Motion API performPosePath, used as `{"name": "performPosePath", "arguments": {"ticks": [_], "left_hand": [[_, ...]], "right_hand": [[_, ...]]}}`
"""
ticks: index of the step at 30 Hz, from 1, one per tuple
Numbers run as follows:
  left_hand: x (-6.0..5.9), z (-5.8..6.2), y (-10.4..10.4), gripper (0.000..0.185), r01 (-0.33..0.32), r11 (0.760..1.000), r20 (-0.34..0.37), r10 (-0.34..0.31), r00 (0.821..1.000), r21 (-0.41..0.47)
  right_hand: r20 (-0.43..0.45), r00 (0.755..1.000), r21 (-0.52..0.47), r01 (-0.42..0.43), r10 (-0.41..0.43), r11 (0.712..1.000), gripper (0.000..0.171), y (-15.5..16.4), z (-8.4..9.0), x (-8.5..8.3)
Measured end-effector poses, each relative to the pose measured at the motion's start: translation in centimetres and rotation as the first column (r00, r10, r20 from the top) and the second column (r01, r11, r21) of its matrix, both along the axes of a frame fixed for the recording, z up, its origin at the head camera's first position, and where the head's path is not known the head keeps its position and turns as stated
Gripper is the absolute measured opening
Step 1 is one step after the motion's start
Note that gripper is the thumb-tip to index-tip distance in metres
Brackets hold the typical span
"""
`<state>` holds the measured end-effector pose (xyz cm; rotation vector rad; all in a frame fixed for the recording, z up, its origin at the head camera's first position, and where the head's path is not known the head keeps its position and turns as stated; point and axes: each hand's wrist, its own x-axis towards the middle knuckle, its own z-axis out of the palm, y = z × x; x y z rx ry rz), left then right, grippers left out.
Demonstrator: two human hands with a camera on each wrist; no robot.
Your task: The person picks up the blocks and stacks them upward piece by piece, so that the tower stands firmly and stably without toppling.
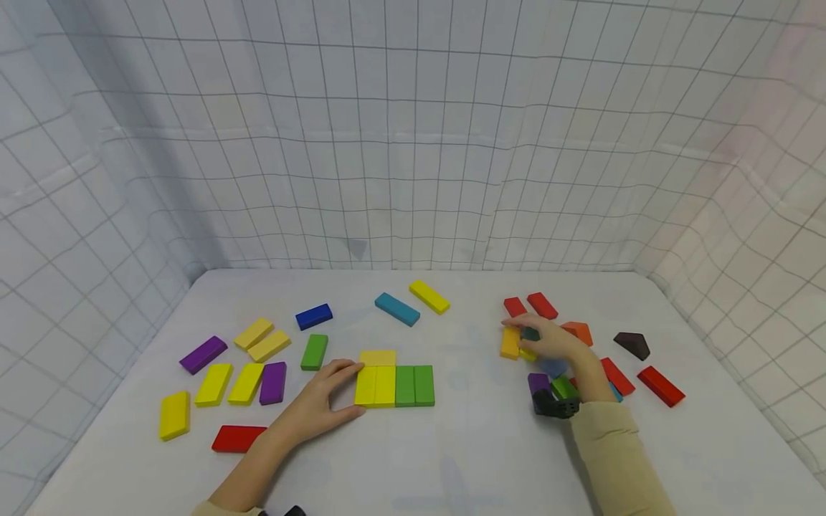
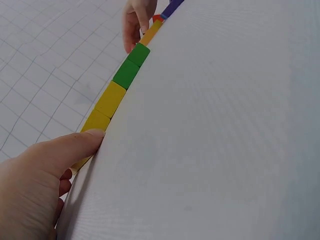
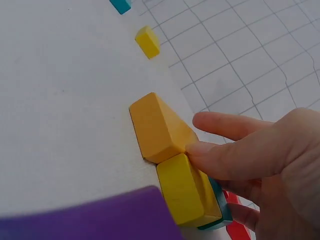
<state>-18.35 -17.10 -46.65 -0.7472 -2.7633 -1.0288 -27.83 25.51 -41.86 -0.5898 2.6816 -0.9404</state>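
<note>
My left hand (image 1: 323, 405) pinches the left yellow block (image 1: 365, 387) lengthwise, forefinger at its far end and thumb at its near end. Another yellow block (image 1: 385, 387) and two green blocks (image 1: 415, 386) adjoin it in a flat row. Along the far edge of the yellow pair lies a pale yellow block (image 1: 378, 357). My right hand (image 1: 548, 337) reaches over the right-hand pile. Its thumb meets an orange block (image 3: 152, 127) where a yellow block (image 3: 181, 192) adjoins it, while the forefinger extends past the orange block. A teal block (image 3: 220, 205) is partly hidden behind.
Loose blocks lie at the left, among them purple (image 1: 203, 355), yellow (image 1: 174, 416) and red (image 1: 237, 438). Blue (image 1: 314, 316), light blue (image 1: 396, 309) and yellow (image 1: 429, 297) blocks lie farther back. Red (image 1: 661, 386) and black (image 1: 632, 345) pieces sit at the right. Gridded cloth (image 1: 419, 143) walls the table.
</note>
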Motion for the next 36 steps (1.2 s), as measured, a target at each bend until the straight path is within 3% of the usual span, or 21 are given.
{"name": "performPosePath", "arguments": {"ticks": [4, 9, 15, 21, 25, 31, 36], "left_hand": [[-0.1, 0.0, 0.0, 0.062, 0.0, 1.0, 0.007, 0.0, 1.0, 0.003], [0.0, 0.0, 0.0, 0.062, -0.003, 1.0, 0.018, 0.003, 1.0, 0.0], [0.0, 0.0, 0.0, 0.062, 0.001, 1.0, 0.011, -0.001, 1.0, 0.01], [-0.1, 0.0, -0.1, 0.062, 0.008, 1.0, 0.006, -0.008, 1.0, -0.001], [0.0, 0.0, -0.1, 0.062, 0.002, 1.0, 0.003, -0.002, 1.0, 0.003], [0.1, 0.2, 0.1, 0.062, 0.003, 1.0, -0.006, -0.003, 1.0, 0.008], [0.1, 0.2, 0.1, 0.062, -0.002, 1.0, -0.007, 0.002, 1.0, 0.008]], "right_hand": [[0.003, 1.0, 0.016, -0.023, 0.023, 1.0, 0.042, 0.0, 0.1, 0.1], [-0.094, 0.995, 0.046, -0.024, 0.028, 0.999, 0.042, -0.5, -0.7, -0.3], [-0.195, 0.98, 0.002, -0.033, 0.033, 0.999, 0.043, -1.2, -1.6, -0.7], [-0.147, 0.988, -0.002, -0.035, 0.034, 0.999, 0.04, -0.9, -1.6, -0.5], [-0.191, 0.981, 0.019, -0.04, 0.043, 0.999, 0.032, -1.3, -1.3, -0.3], [-0.281, 0.959, 0.057, -0.017, 0.032, 0.998, 0.03, -4.3, -0.7, 0.3], [-0.245, 0.969, 0.004, -0.042, 0.042, 0.999, 0.032, -8.4, -0.6, 0.8]]}}
